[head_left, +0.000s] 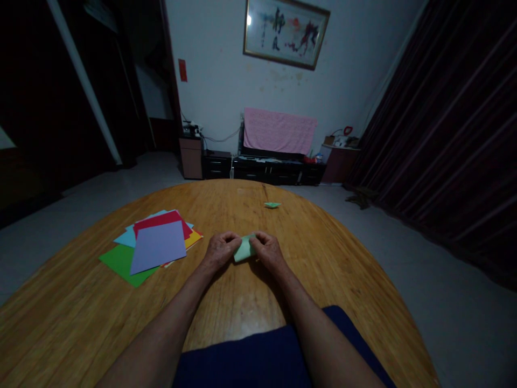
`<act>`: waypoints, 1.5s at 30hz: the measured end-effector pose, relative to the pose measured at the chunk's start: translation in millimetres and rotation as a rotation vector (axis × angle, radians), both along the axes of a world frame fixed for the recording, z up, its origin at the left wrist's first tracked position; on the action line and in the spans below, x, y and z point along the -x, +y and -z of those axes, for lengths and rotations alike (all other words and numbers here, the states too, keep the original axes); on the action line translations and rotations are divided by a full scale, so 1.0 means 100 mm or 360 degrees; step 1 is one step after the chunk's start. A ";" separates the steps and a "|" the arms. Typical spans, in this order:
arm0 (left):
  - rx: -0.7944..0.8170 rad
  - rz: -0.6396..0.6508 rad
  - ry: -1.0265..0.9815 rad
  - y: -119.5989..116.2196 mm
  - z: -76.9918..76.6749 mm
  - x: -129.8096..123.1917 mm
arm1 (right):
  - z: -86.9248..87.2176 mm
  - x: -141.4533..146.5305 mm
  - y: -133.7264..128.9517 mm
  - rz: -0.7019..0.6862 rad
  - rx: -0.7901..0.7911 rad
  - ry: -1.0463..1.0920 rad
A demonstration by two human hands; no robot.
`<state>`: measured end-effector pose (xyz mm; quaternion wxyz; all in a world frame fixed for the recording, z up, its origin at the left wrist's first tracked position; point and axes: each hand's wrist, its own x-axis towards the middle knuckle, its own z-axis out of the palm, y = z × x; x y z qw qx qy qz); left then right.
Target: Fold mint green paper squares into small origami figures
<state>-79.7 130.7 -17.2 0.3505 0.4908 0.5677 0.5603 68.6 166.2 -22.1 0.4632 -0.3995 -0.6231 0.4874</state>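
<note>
Between my two hands, just above or on the wooden table (226, 302), is a light green piece of folded paper (244, 251). My left hand (220, 249) pinches its left edge between thumb and fingers. At the upper right part of the paper, my right hand (268, 251) grips it with the thumb on top. The fingers beneath the paper are hidden. Farther back on the table lies a small green folded paper shape (272, 205), apart from both hands.
To the left, a loose pile of coloured sheets holds a purple sheet (159, 248) on top, a red sheet (157, 220) and a green sheet (125, 264). Beyond the round table stands a low black cabinet (266, 171) with a pink towel (278, 131) above it.
</note>
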 end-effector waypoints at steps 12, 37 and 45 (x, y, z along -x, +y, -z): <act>0.0392 -0.0100 0.1444 0.12 0.01 -0.10 | 0.19 -0.04 0.10 0.0376 -0.0734 -0.1132; 0.0465 -0.0060 0.1756 0.20 0.02 -0.11 | 0.13 -0.08 0.04 0.0069 -0.0928 -0.1347; 0.0258 0.0032 0.1658 0.13 0.03 0.02 | 0.16 -0.07 -0.02 0.0142 -0.0994 -0.1323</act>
